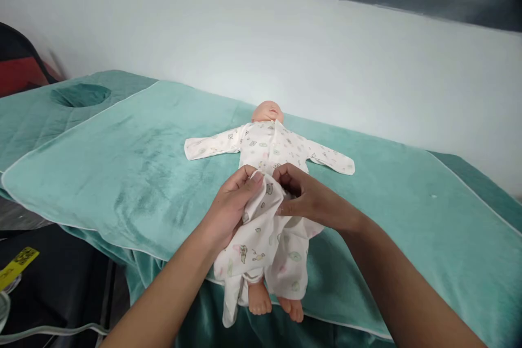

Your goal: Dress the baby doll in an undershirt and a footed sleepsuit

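A baby doll (267, 110) lies on its back, dressed in a white long-sleeved top (261, 144) printed with small animals and leaves. Its sleeves stretch out to both sides, and its bare feet (259, 298) show at the bed's near edge. Over its belly, my left hand (234, 204) pinches a bunched fold of white printed cloth (253, 239) between thumb and fingers. My right hand (304, 196) is curled, gripping the same cloth from the other side; its fingertips are partly hidden. The cloth drapes over the doll's legs, with a narrow strip hanging beside one foot.
A teal plush sheet (163, 174) covers the bed, which has a face hole (81, 95) at the far left. A white wall (261, 38) runs behind. At lower left are a black seat (53, 283), a yellow tag (18, 266) and a pale cable (61, 330).
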Demonstrator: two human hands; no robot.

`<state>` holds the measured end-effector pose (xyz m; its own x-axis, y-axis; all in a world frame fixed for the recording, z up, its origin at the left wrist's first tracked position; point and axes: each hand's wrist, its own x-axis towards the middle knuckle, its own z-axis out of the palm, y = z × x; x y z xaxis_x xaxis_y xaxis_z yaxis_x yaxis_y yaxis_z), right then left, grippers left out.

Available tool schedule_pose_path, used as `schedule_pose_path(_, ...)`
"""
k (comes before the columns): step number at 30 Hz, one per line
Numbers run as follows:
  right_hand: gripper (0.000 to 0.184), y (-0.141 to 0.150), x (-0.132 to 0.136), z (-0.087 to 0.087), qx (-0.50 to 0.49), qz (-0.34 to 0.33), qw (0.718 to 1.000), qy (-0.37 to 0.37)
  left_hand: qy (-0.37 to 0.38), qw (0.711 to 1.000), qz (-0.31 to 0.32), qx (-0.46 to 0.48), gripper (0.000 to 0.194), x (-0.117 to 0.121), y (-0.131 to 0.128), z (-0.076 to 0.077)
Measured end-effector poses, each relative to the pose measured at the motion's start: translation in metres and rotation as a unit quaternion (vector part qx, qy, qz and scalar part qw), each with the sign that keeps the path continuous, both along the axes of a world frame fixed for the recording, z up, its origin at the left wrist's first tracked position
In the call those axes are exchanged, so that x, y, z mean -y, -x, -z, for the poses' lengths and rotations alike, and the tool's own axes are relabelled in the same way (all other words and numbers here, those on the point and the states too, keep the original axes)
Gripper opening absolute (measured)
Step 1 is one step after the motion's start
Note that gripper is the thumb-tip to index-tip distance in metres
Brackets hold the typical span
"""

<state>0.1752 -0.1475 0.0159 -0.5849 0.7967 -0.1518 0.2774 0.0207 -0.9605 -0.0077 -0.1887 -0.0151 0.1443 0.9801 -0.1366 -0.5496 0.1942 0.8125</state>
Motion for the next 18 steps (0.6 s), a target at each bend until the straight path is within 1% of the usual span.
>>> schedule_pose_path(3, 0.029, -0.002, 0.003, -0.003, 0.0, -0.082, 0.992, 0.101, -0.007, 1.0, -0.005, -0.024, 0.033, -0.003, 0.001, -0.001)
schedule_pose_path(4, 0.026, -0.002, 0.004, -0.003, -0.006, -0.1, 0.987, 0.13, -0.008, 0.999, -0.009, -0.037, 0.033, -0.005, 0.0, 0.0)
schedule_pose_path(5, 0.023, -0.003, 0.005, -0.003, -0.016, -0.103, 0.983, 0.154, -0.009, 0.999, -0.011, -0.052, 0.033, -0.007, 0.0, 0.001)
schedule_pose_path(6, 0.021, -0.004, 0.006, -0.001, -0.035, -0.088, 0.98, 0.174, -0.011, 0.998, -0.013, -0.067, 0.033, -0.008, -0.001, 0.002)
schedule_pose_path(7, 0.018, -0.005, 0.007, 0.001, -0.063, -0.057, 0.978, 0.193, -0.014, 0.996, -0.014, -0.082, 0.033, -0.009, -0.001, 0.004)
schedule_pose_path(9, 0.014, -0.005, 0.008, 0.007, -0.14, 0.027, 0.964, 0.223, -0.028, 0.993, -0.003, -0.118, 0.034, -0.009, 0.001, 0.007)
schedule_pose_path(10, 0.013, -0.004, 0.009, 0.01, -0.175, 0.068, 0.954, 0.234, -0.038, 0.989, 0.024, -0.142, 0.034, -0.007, 0.003, 0.007)
schedule_pose_path(12, 0.017, -0.003, 0.01, 0.015, -0.217, 0.122, 0.936, 0.249, -0.065, 0.971, 0.125, -0.192, 0.03, -0.003, 0.008, 0.006)
schedule_pose_path(13, 0.022, -0.001, 0.01, 0.017, -0.225, 0.133, 0.931, 0.254, -0.076, 0.958, 0.179, -0.211, 0.028, -0.001, 0.01, 0.005)
schedule_pose_path(14, 0.025, 0.0, 0.011, 0.018, -0.232, 0.136, 0.928, 0.257, -0.078, 0.949, 0.213, -0.221, 0.028, 0.001, 0.011, 0.004)
schedule_pose_path(15, 0.027, 0.0, 0.012, 0.019, -0.239, 0.132, 0.927, 0.255, -0.07, 0.949, 0.218, -0.216, 0.029, 0.003, 0.011, 0.003)
schedule_pose_path(16, 0.028, 0.001, 0.013, 0.019, -0.244, 0.121, 0.93, 0.247, -0.053, 0.96, 0.194, -0.193, 0.029, 0.004, 0.01, 0.003)
schedule_pose_path(17, 0.027, 0.001, 0.014, 0.018, -0.24, 0.096, 0.938, 0.233, -0.031, 0.976, 0.15, -0.156, 0.029, 0.004, 0.007, 0.003)
schedule_pose_path(18, 0.027, 0.0, 0.015, 0.017, -0.222, 0.056, 0.949, 0.218, -0.011, 0.989, 0.102, -0.109, 0.028, 0.004, 0.004, 0.004)
